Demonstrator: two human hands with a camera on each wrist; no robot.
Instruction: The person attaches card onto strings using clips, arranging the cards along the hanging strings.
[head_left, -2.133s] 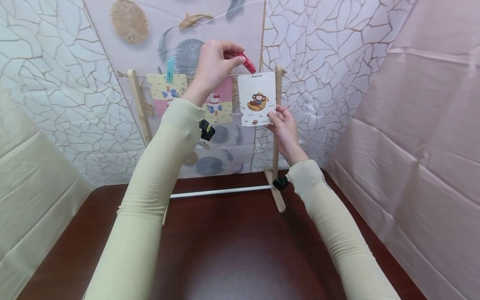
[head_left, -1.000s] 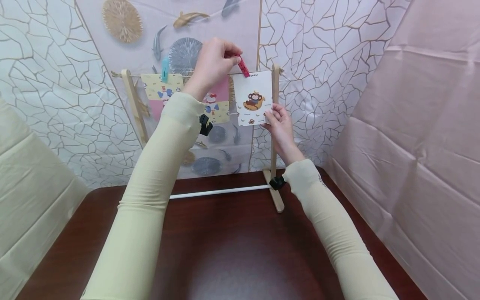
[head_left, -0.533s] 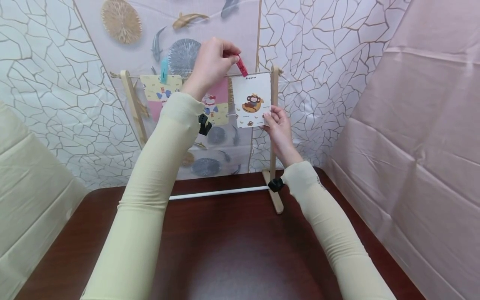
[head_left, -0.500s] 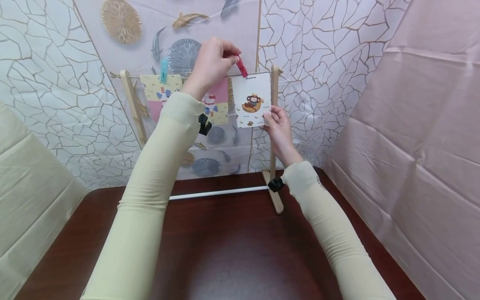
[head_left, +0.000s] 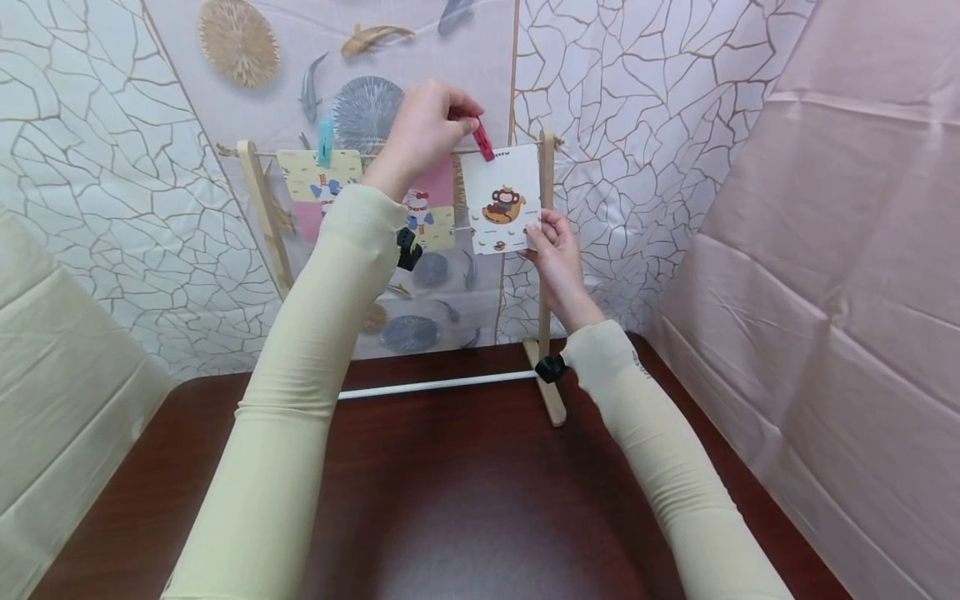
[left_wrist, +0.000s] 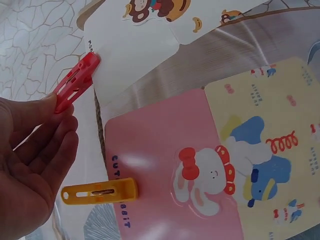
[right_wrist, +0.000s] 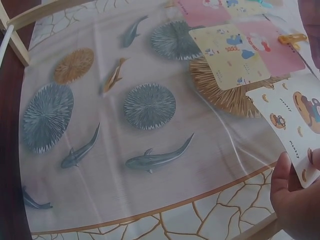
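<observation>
My left hand (head_left: 433, 125) pinches the tail of a red clothespin (left_wrist: 77, 82), whose tip sits over the top edge of a white monkey card (head_left: 501, 196). With thumb and fingers, my right hand (head_left: 557, 250) holds that card by its lower right corner. Behind the card's top edge runs a thin twine (head_left: 465, 151) strung on a wooden stand. A pink and yellow rabbit card (left_wrist: 210, 165) hangs to the left under a yellow clothespin (left_wrist: 100, 191). Farther left, a teal clothespin (head_left: 325, 142) fastens another yellow and pink card (head_left: 311, 179) to the twine.
The stand's right post (head_left: 546, 275) rises just behind the monkey card, and its left post (head_left: 264, 217) is at the far side. A white rod (head_left: 442, 384) joins the feet low over the dark table (head_left: 450, 500). Patterned cloth (head_left: 600, 100) backs everything.
The red clothespin has come down from above the white monkey card onto its top edge, turning more upright. The card has shifted slightly left in view, still in my right hand.
</observation>
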